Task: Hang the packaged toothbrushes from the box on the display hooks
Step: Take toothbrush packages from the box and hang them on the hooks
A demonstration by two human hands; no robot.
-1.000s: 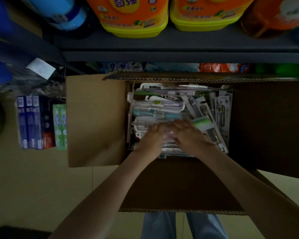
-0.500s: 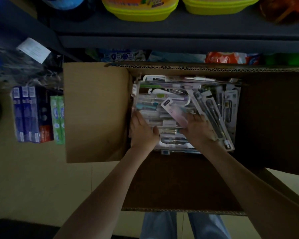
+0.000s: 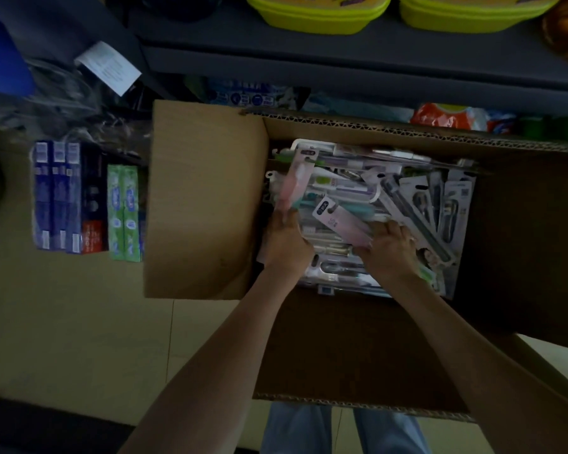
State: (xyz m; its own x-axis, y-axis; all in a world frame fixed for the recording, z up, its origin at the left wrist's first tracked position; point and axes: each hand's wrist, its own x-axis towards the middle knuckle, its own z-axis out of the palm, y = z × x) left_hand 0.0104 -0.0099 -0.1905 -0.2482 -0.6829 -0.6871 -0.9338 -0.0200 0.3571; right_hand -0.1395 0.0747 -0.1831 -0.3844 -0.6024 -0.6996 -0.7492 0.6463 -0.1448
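Inside box, left hand now lifts pink pack

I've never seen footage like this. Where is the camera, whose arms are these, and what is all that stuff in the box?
There is no machine here. A person wears a wide-angle camera on the head, so you look down along both bare arms. This is the only view. Below the arms is an open cardboard box full of packaged toothbrushes. The left hand grips a pink pack by its lower end. The right hand holds a second pack, pale pink with a dark header. Left of the box lie toothpaste cartons, blue and green. Above is a shelf carrying yellow-green containers. No display hooks show in this picture.
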